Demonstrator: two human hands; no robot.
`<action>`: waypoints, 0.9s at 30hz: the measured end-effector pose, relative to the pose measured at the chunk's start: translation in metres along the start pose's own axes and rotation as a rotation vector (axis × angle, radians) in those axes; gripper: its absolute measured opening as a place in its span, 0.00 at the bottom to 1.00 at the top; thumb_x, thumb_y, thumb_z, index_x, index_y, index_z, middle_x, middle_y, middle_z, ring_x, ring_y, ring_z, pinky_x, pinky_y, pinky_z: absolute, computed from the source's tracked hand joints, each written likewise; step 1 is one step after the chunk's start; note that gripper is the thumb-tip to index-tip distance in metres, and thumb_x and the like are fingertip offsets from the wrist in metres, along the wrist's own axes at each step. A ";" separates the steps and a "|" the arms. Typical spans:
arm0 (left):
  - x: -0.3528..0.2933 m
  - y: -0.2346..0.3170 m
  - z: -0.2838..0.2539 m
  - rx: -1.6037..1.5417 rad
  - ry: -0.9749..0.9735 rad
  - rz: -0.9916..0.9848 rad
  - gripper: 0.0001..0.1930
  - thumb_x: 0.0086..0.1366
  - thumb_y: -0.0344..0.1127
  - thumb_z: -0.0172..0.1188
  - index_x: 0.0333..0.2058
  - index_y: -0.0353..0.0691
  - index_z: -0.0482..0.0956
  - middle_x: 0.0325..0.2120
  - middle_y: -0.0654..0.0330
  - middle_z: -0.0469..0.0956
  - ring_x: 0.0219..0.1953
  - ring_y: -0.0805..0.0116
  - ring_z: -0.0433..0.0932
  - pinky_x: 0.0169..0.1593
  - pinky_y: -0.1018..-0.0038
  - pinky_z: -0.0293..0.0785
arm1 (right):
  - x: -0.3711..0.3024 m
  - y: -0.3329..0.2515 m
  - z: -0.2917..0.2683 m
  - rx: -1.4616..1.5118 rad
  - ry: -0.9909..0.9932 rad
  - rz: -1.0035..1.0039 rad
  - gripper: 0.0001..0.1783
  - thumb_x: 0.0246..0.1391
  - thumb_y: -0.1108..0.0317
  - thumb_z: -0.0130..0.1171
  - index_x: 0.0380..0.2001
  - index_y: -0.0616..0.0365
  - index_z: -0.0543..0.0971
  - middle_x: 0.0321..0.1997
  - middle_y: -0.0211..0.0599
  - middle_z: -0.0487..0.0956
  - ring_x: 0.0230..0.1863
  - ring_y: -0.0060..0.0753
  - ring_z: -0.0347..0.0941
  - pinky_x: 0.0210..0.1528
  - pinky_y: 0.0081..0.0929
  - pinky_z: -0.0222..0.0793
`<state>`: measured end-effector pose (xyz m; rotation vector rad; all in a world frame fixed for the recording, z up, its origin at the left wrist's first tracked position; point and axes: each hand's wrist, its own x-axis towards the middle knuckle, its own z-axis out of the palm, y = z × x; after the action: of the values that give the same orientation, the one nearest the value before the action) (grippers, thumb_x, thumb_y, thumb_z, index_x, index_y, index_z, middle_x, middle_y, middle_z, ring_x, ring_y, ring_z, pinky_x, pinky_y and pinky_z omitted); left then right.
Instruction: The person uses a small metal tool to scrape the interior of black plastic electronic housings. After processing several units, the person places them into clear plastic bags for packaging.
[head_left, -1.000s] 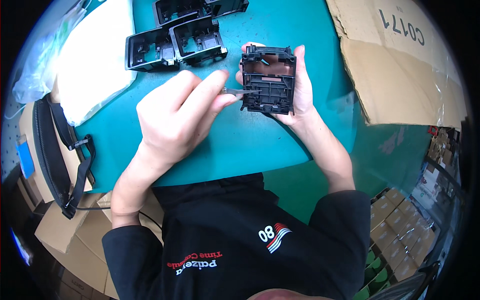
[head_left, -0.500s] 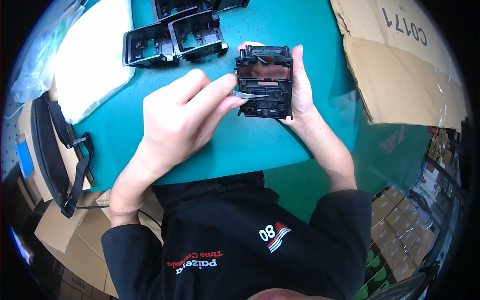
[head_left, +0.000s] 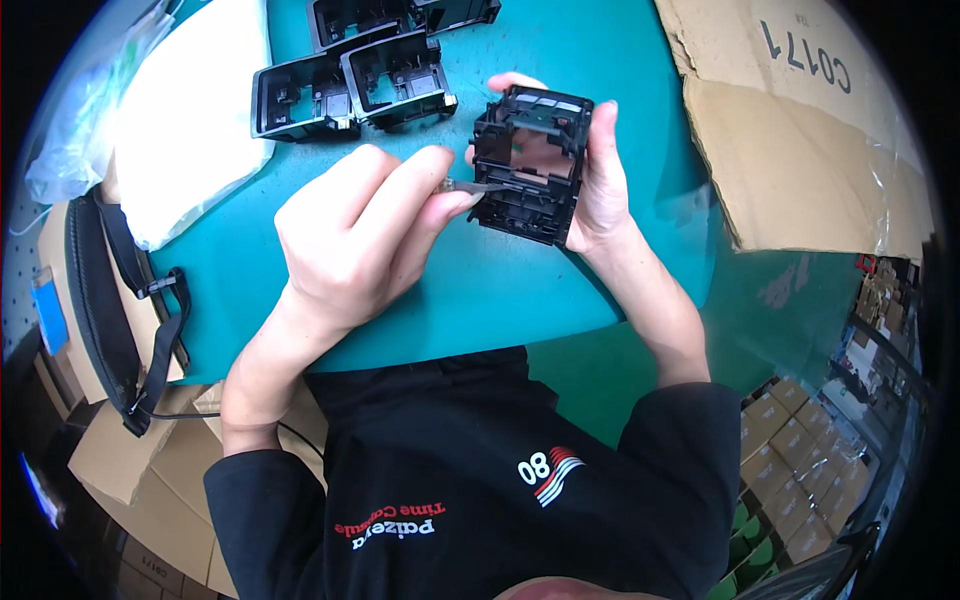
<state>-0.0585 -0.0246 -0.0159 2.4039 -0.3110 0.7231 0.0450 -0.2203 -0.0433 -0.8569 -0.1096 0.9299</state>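
Note:
My right hand (head_left: pixel 604 190) grips a black plastic housing (head_left: pixel 532 205), an open frame with ribs and a square window through which fingers show. The housing is tilted, and one side wall with a long slot is turned into view. Pinched in my left hand (head_left: pixel 350 235) is a slim craft knife (head_left: pixel 478 187), its silver pointed blade reaching over the ribs below the window. Whether the tip touches the plastic I cannot tell. The knife's handle is mostly covered by my fingers.
Several similar black housings (head_left: pixel 400 80) stand on the green table mat (head_left: pixel 480 300) at the far left. Beside them lies a white plastic bag (head_left: pixel 190 130). A large cardboard sheet (head_left: pixel 800 150) covers the right side. A black strap (head_left: pixel 95 290) hangs at the left edge.
My right hand has turned and tilted the housing, bringing its side wall and window more into view. My left hand has drawn the knife slightly back to the left.

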 end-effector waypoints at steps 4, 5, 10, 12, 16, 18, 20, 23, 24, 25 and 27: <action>0.006 0.000 -0.008 -0.181 0.018 -0.081 0.28 0.48 0.44 0.80 0.46 0.37 0.83 0.29 0.59 0.76 0.26 0.66 0.75 0.28 0.73 0.72 | 0.001 -0.001 -0.007 -0.262 -0.086 -0.301 0.55 0.45 0.42 0.78 0.67 0.64 0.66 0.56 0.41 0.76 0.55 0.31 0.76 0.60 0.33 0.75; 0.008 0.000 -0.010 -0.226 0.029 -0.105 0.31 0.46 0.46 0.81 0.47 0.37 0.83 0.31 0.58 0.77 0.28 0.66 0.76 0.29 0.73 0.73 | 0.000 -0.004 -0.011 -0.420 -0.121 -0.371 0.57 0.38 0.50 0.84 0.68 0.63 0.67 0.55 0.37 0.76 0.55 0.27 0.75 0.59 0.29 0.73; 0.008 0.003 0.000 -0.430 -0.163 -0.127 0.48 0.41 0.55 0.83 0.57 0.33 0.76 0.50 0.55 0.74 0.31 0.73 0.70 0.32 0.77 0.69 | -0.004 -0.011 -0.005 -1.102 -0.146 -0.831 0.57 0.28 0.58 0.88 0.64 0.63 0.71 0.49 0.39 0.79 0.47 0.36 0.79 0.51 0.33 0.77; 0.004 0.001 0.005 -0.362 -0.201 -0.124 0.47 0.40 0.51 0.84 0.57 0.33 0.76 0.50 0.54 0.74 0.32 0.71 0.71 0.34 0.76 0.71 | -0.002 -0.007 -0.007 -1.257 -0.170 -1.008 0.53 0.28 0.58 0.86 0.61 0.63 0.73 0.46 0.45 0.81 0.44 0.46 0.81 0.47 0.36 0.79; 0.004 -0.003 0.005 -0.406 -0.161 -0.052 0.38 0.44 0.40 0.83 0.53 0.32 0.76 0.48 0.52 0.76 0.38 0.64 0.78 0.39 0.73 0.77 | -0.005 -0.014 -0.009 -1.267 -0.230 -1.049 0.53 0.28 0.57 0.86 0.61 0.63 0.73 0.55 0.48 0.80 0.54 0.54 0.78 0.55 0.43 0.75; 0.009 -0.001 -0.001 -0.469 -0.110 -0.048 0.35 0.45 0.35 0.82 0.51 0.30 0.76 0.46 0.51 0.79 0.40 0.65 0.79 0.39 0.71 0.79 | -0.005 -0.015 -0.007 -1.121 -0.130 -1.061 0.56 0.27 0.54 0.87 0.60 0.66 0.72 0.57 0.50 0.79 0.58 0.53 0.76 0.60 0.44 0.72; 0.004 -0.001 -0.009 -0.636 -0.159 -0.223 0.36 0.46 0.34 0.82 0.53 0.29 0.75 0.50 0.50 0.79 0.43 0.67 0.80 0.39 0.73 0.78 | -0.003 -0.021 -0.015 -1.074 -0.184 -1.020 0.53 0.27 0.54 0.87 0.58 0.68 0.74 0.57 0.51 0.79 0.56 0.51 0.77 0.58 0.41 0.73; -0.006 0.002 0.002 -0.941 -0.059 -0.283 0.37 0.50 0.29 0.80 0.57 0.29 0.71 0.55 0.46 0.77 0.51 0.64 0.80 0.39 0.78 0.78 | -0.005 -0.014 -0.018 -0.887 -0.182 -0.969 0.50 0.29 0.54 0.87 0.54 0.71 0.76 0.53 0.52 0.80 0.50 0.49 0.79 0.53 0.38 0.76; -0.008 0.000 0.013 -1.026 0.017 -0.208 0.37 0.50 0.28 0.79 0.58 0.29 0.70 0.55 0.45 0.77 0.52 0.63 0.81 0.39 0.77 0.79 | -0.005 -0.016 -0.019 -0.911 -0.205 -1.003 0.49 0.30 0.54 0.86 0.54 0.72 0.76 0.52 0.52 0.81 0.49 0.49 0.80 0.51 0.37 0.76; -0.007 -0.003 0.013 -0.979 0.003 -0.157 0.35 0.51 0.30 0.79 0.56 0.29 0.72 0.55 0.44 0.77 0.51 0.60 0.81 0.41 0.74 0.80 | -0.004 -0.019 -0.021 -0.938 -0.222 -1.034 0.48 0.31 0.54 0.86 0.54 0.72 0.77 0.51 0.53 0.82 0.48 0.49 0.80 0.50 0.37 0.77; -0.006 -0.009 0.013 -0.884 -0.017 -0.054 0.30 0.52 0.33 0.78 0.52 0.31 0.75 0.53 0.42 0.77 0.49 0.55 0.82 0.45 0.66 0.83 | -0.004 -0.022 -0.023 -0.987 -0.251 -1.094 0.46 0.33 0.55 0.85 0.53 0.72 0.77 0.50 0.53 0.83 0.46 0.48 0.81 0.49 0.37 0.77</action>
<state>-0.0545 -0.0249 -0.0318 1.5694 -0.4548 0.4081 0.0667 -0.2435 -0.0428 -1.3328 -1.2026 -0.1360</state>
